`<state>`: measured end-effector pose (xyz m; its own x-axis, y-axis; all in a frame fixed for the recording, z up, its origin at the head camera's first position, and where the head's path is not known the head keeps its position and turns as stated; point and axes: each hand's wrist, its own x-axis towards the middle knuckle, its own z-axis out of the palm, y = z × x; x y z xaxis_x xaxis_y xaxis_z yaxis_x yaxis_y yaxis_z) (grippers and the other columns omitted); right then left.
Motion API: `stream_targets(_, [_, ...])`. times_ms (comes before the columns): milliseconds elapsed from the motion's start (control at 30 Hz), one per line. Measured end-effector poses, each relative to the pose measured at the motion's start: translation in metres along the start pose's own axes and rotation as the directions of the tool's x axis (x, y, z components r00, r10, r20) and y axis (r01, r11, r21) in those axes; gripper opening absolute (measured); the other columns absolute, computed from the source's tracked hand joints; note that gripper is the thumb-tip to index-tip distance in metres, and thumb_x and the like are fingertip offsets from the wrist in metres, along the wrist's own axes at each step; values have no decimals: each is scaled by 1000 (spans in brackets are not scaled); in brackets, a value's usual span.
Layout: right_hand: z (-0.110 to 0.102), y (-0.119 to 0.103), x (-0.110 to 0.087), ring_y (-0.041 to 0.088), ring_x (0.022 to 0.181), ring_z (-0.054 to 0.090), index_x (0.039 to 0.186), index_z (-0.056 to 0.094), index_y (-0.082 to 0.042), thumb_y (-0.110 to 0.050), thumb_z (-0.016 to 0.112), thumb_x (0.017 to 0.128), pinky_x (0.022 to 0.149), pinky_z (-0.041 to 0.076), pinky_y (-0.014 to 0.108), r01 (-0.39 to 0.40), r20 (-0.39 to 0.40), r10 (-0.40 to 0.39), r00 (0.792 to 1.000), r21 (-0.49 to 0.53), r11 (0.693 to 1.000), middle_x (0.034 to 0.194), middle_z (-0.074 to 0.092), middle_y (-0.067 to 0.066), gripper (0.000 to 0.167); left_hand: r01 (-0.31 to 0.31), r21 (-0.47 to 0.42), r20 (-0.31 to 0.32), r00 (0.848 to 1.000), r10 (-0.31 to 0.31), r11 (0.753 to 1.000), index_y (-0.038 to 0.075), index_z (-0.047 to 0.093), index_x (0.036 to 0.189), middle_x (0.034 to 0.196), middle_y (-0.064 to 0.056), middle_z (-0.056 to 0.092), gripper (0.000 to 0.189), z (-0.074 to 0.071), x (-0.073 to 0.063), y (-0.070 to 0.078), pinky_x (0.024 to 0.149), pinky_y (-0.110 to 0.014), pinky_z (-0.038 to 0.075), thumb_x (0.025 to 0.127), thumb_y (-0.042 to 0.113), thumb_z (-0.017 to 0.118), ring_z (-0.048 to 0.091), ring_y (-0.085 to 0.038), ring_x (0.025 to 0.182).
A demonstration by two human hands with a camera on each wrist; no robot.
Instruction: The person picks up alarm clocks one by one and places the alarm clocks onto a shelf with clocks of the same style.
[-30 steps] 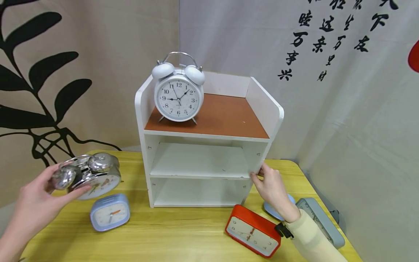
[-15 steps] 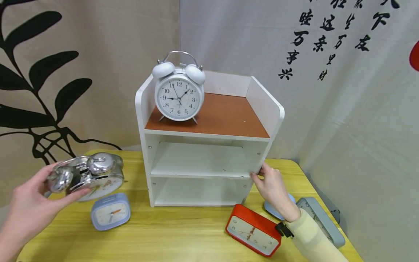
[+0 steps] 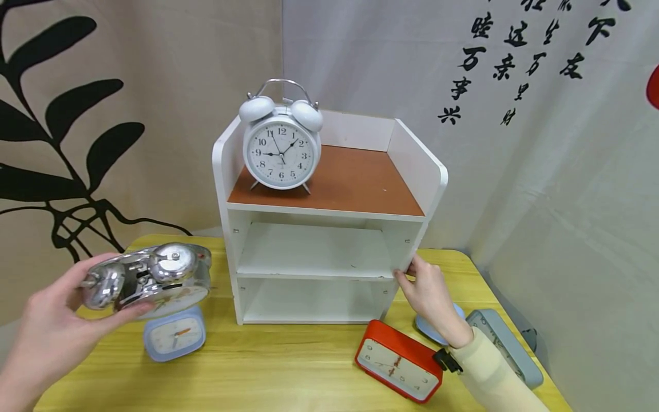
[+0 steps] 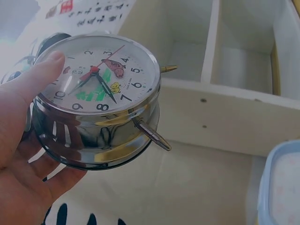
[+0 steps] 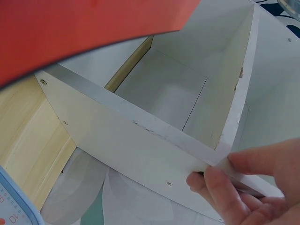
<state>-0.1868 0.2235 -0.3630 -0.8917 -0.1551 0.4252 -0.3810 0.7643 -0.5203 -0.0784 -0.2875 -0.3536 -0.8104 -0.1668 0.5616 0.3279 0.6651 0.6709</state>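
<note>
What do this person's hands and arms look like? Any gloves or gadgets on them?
Both are bare human hands, without gloves. The right hand leads to a pale yellow sleeve, with a small black device at the cuff. On the left hand side, no sleeve shows.

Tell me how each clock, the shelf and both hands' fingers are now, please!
Silver clock: held, tilted
Left fingers: curled round the silver clock
Shelf: upright, open-fronted
Right fingers: gripping the shelf's edge
White clock: upright on the shelf's top
Square blue clock: partly hidden
Other blue clock: mostly hidden
Red clock: set at an angle
Gray clock: partly covered
</note>
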Motion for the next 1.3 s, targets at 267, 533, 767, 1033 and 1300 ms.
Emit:
stream_targets(267, [0, -1, 1, 43, 103, 78, 128, 63, 6, 1, 71, 96, 85, 66, 54, -8, 7, 8, 1000, -2, 1000, 119, 77, 28, 33, -105, -87, 30, 994, 108, 991, 3, 65, 133, 125, 38, 61, 88, 11, 0, 12, 85, 5, 47, 52, -15, 96, 60, 22, 102])
stream_targets(533, [-1, 0, 1, 44, 103, 78, 128, 63, 7, 1, 71, 96, 85, 66, 55, -2, 6, 2, 1000, 6, 1000, 119, 76, 29, 33, -145, -121, 36, 988, 150, 982, 4, 67, 129, 120, 37, 65, 90, 23, 4, 32, 84, 5, 46, 45, -14, 97, 60, 21, 103])
stream_targets(767, [0, 0, 0, 43, 102, 78, 127, 64, 7, 1, 71, 96, 84, 67, 54, -3, 3, 3, 1000, -4, 1000, 118, 77, 28, 33, -180, -149, 64, 980, 191, 972, 3, 67, 129, 118, 34, 67, 90, 33, 7, 45, 89, 5, 46, 46, -13, 98, 63, 18, 102])
stream_targets(1033, [0, 0, 0, 44, 102, 78, 128, 64, 7, 0, 71, 96, 84, 67, 54, -10, 5, 10, 1000, -9, 1000, 118, 77, 29, 33, -199, -89, 121, 970, 209, 976, 16, 69, 131, 118, 40, 62, 89, 46, 10, 60, 83, 3, 47, 49, 5, 104, 59, 20, 102])
stream_targets(1300, [0, 0, 0, 43, 101, 78, 127, 64, 7, 1, 71, 96, 85, 66, 55, -3, 2, 3, 1000, -7, 1000, 117, 77, 28, 32, -257, -93, 121, 956, 267, 962, 20, 69, 131, 119, 33, 66, 89, 57, 15, 78, 84, 0, 48, 51, 10, 105, 59, 16, 102])
